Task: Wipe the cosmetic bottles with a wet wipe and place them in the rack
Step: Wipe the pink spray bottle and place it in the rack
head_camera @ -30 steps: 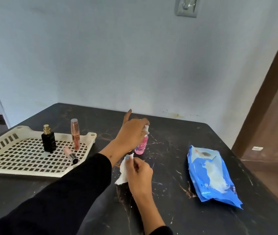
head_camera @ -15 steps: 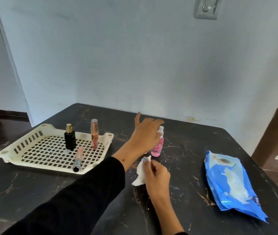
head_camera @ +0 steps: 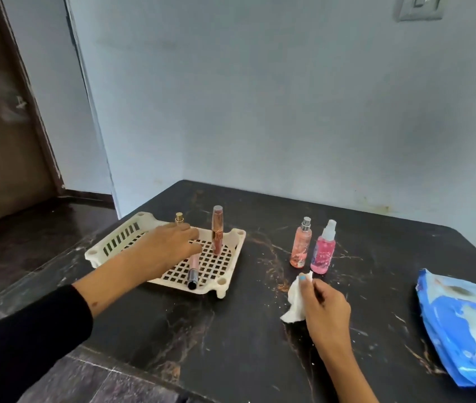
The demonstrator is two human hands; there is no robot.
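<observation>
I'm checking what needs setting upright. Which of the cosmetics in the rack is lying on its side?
The pale pink tube with the dark cap, flat on the rack grid near the front edge. The rose-gold tube stands upright.

Soft, even, dim daylight; slight blur, wide-angle bending at edges.

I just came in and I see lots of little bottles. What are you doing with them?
A person is cleaning cosmetic bottles. The right hand pinches a white wet wipe. The left hand reaches over the cream rack, where a tall rose tube stands and a pink tube lies flat. A peach spray bottle and a pink spray bottle wait on the black table.
</observation>
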